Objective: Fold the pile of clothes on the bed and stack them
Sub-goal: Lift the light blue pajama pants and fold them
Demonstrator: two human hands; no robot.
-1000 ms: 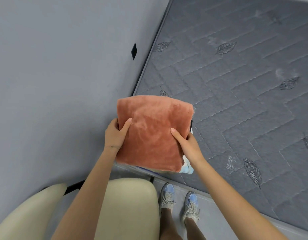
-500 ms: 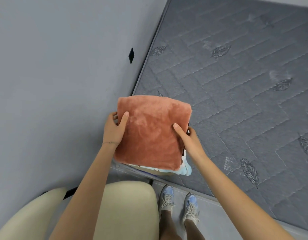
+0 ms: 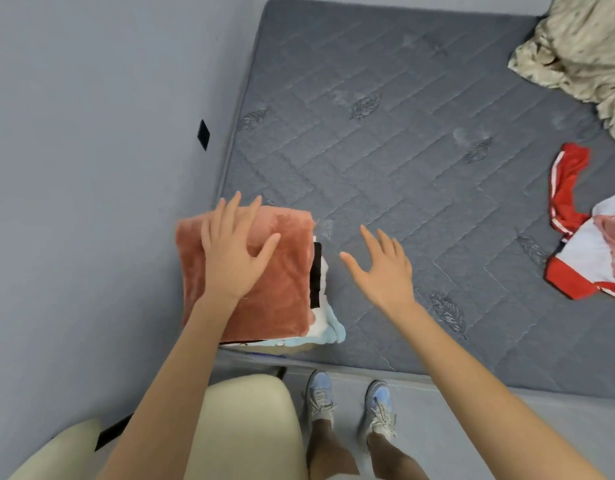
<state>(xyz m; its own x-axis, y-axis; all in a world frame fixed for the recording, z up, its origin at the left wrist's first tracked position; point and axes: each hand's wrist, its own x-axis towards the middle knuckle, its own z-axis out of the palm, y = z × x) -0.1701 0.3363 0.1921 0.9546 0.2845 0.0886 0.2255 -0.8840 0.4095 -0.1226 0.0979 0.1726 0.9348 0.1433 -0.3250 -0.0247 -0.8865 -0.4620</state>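
No legible text, label or number on stack (image 3: 278, 299), mattress (image 3: 403, 174) or shoes (image 3: 319, 393), as far as discernible.

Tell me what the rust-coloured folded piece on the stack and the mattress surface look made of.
Rust-coloured piece: likely plush fleece, matte; its nap shows brushed light-dark streaks. Mattress: seemingly quilted woven fabric, grey, with stitched zigzag lines and embroidered leaf motifs.

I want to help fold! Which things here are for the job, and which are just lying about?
For the job: fleece on the stack, flat left hand on it; right hand open over the bed; unfolded red shirt, patterned cloth, pink cloth.
Not part of it: chair, shoes on the feet, wall mark.
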